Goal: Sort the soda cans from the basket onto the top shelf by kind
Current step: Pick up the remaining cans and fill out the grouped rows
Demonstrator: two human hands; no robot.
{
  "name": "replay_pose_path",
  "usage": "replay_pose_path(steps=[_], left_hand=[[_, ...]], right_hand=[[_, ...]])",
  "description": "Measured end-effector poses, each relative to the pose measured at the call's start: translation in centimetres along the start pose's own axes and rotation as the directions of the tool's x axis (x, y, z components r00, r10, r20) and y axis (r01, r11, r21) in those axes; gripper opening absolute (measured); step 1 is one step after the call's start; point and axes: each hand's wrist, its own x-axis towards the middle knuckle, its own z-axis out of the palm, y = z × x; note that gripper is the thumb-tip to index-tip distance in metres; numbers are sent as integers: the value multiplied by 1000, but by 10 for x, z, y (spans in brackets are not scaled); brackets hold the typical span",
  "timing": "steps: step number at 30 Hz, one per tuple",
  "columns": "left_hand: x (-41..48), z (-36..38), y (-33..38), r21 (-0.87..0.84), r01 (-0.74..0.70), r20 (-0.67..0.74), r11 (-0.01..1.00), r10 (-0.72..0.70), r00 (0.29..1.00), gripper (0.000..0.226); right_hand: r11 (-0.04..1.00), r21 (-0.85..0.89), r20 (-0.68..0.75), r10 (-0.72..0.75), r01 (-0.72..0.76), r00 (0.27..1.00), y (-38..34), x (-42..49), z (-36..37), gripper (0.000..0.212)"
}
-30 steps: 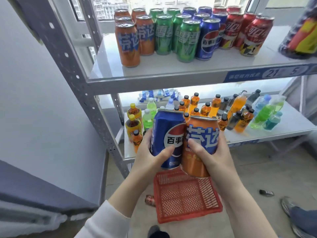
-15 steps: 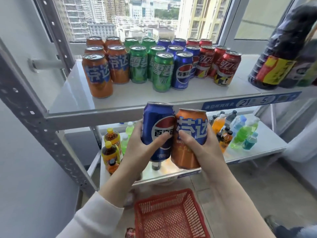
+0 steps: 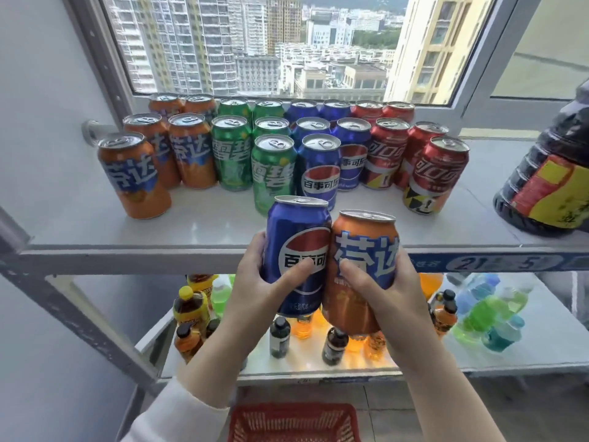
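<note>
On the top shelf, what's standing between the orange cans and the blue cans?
Only green cans, five of them in two columns; the head view shows them.

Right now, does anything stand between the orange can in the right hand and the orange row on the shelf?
Only the blue Pepsi can in the left hand, touching the orange Fanta can on its left side. The shelf in front of the orange row looks bare.

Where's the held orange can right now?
Head view, centre: right hand grips the orange can before the top shelf's front edge, touching the blue can in the left hand.
</note>
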Motion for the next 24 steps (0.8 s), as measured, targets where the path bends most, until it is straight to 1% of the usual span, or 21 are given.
replay_pose_path(steps=[6, 9, 13, 16, 18, 24], left_hand=[[6, -5, 3, 67, -38, -79, 997, 43, 996, 54], [5, -19, 8, 89, -65, -126, 994, 76, 989, 53], [2, -45, 19, 92, -108, -209, 990, 126, 970, 50], [-2, -70, 33, 123, -137, -222, 983, 162, 962, 51], [-3, -90, 41, 151, -148, -237, 977, 181, 955, 51], [-8, -159, 47, 175, -119, -328, 977, 172, 929, 51]], right_hand=[[1000, 21, 109, -18, 16, 994, 2, 17, 3, 65], [999, 40, 168, -38, 32, 985, 0, 22, 18, 63], [999, 22, 239, -44, 40, 970, -6, 27, 46, 57], [998, -8, 258, -55, 59, 965, -14, 34, 72, 64], [996, -31, 259, -70, 81, 963, -17, 42, 90, 63], [978, -151, 243, -103, 142, 965, -15, 75, 141, 65]])
